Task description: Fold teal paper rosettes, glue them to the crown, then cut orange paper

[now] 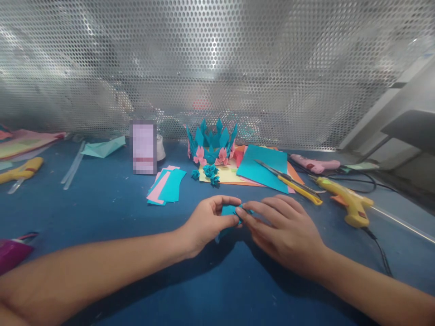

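Observation:
Between my two hands, just above the blue table, is a folded piece of blue paper. My left hand pinches its left side between thumb and fingers. On the other side, my right hand closes its thumb and fingertips on the paper's right edge; the fingers hide part of it. Several small folded blue paper flowers lie a little beyond my hands. Behind them stands a blue paper crown with pink folded flowers around its base. Left of my hands is a small pile of blue and pink paper strips.
Right of the crown, a yellow utility knife and scissors lie over stacked colored sheets. A yellow glue gun and a pink one trail cords at right. A blurred upright phone-like rectangle stands at left. Perforated metal walls the back.

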`<move>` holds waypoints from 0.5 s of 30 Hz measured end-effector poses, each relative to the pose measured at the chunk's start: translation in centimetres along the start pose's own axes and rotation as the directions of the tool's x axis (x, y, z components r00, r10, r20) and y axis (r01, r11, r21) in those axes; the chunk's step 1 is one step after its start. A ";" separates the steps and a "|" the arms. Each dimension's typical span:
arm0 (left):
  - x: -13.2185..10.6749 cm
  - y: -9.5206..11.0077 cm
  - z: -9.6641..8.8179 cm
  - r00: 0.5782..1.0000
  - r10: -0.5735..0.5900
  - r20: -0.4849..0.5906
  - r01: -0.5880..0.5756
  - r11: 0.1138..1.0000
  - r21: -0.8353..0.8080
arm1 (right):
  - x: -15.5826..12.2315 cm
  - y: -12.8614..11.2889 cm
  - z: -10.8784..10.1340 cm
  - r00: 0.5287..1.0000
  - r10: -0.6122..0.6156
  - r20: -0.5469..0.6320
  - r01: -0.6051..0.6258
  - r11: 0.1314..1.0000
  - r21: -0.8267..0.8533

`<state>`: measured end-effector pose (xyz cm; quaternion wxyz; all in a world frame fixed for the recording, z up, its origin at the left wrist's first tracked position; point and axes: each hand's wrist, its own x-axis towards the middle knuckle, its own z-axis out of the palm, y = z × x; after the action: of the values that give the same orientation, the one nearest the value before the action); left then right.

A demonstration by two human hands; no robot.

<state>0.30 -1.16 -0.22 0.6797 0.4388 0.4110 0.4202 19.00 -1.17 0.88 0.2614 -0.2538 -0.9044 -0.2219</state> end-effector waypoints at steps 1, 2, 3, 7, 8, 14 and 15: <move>0.0 0.0 0.0 1.000 -0.001 -0.002 0.001 1.000 -0.005 | 0.0 0.0 0.0 1.000 -0.008 0.004 0.008 1.000 -0.006; 0.1 0.0 -0.1 1.000 0.001 -0.001 -0.001 1.000 -0.010 | 0.0 -0.1 -0.1 1.000 -0.015 0.006 0.015 1.000 -0.010; 0.1 0.0 -0.1 1.000 0.007 0.000 -0.007 1.000 -0.018 | 0.0 -0.1 -0.1 1.000 -0.021 0.004 0.021 1.000 -0.014; 0.3 -0.1 -0.2 0.999 0.043 0.007 -0.043 0.999 -0.029 | 0.0 -0.1 -0.1 0.999 0.042 0.007 -0.042 0.997 0.060; 0.3 -0.1 -0.2 0.999 0.047 0.007 -0.046 0.998 -0.030 | 0.0 0.0 -0.1 0.997 0.077 0.021 -0.079 0.989 0.123; 0.1 0.2 0.1 0.996 0.087 0.002 -0.087 0.996 -0.005 | 0.0 0.6 0.5 0.882 0.452 0.131 -0.444 0.706 0.552; 0.1 0.2 0.1 0.996 0.088 0.001 -0.088 0.996 0.012 | 0.0 0.6 0.7 0.833 0.519 0.188 -0.519 0.619 0.589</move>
<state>0.42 -1.02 -0.06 0.6580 0.4605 0.3937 0.4472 19.08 -0.32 0.56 0.3825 -0.4038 -0.8131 0.1718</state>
